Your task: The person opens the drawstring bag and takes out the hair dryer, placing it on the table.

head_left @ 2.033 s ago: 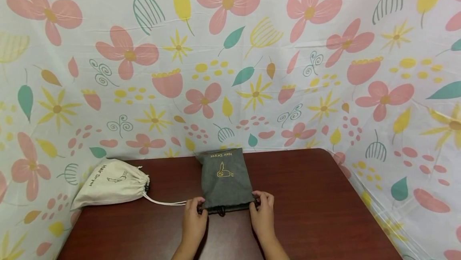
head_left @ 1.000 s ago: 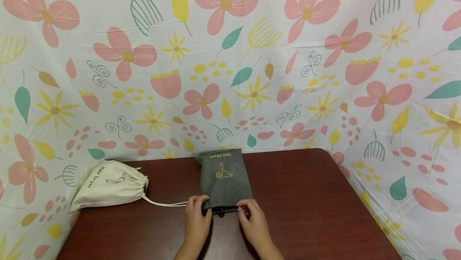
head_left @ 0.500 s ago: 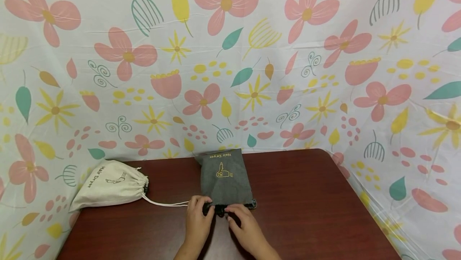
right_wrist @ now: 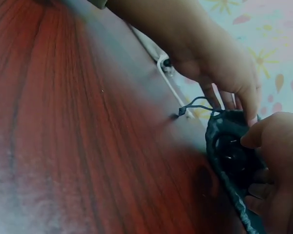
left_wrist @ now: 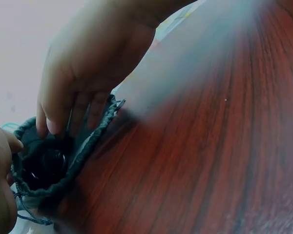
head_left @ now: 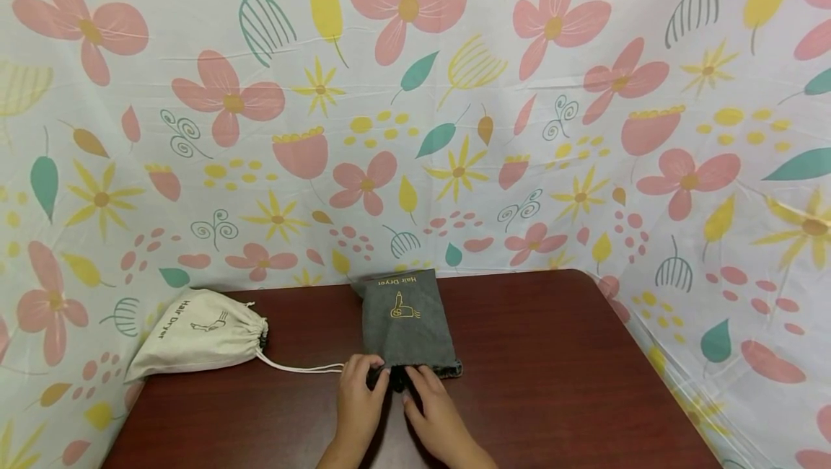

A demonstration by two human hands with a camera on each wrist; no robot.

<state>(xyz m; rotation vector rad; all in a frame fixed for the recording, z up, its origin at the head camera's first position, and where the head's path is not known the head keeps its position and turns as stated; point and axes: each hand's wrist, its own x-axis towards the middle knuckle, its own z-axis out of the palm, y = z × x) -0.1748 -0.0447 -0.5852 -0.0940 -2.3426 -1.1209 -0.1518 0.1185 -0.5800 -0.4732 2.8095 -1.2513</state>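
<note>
The gray drawstring pouch [head_left: 410, 335] printed "Hair Dryer" lies on the dark-red wood counter [head_left: 552, 375], its mouth facing the person, which likely lets both hands work there without turning it. The left hand [head_left: 358, 395] has its grip pinching the left part of the rim between thumb and fingers, probably to keep the mouth parted. The right hand [head_left: 436, 411] has its grip slightly spread, extended fingers dipping inside near a glossy black object [left_wrist: 53, 161]; whether they touch it, I cannot tell. The beige drawstring pouch [head_left: 201, 332] sits well apart at left, perhaps set aside for room, its white cord [head_left: 295, 366] running toward the left hand.
</note>
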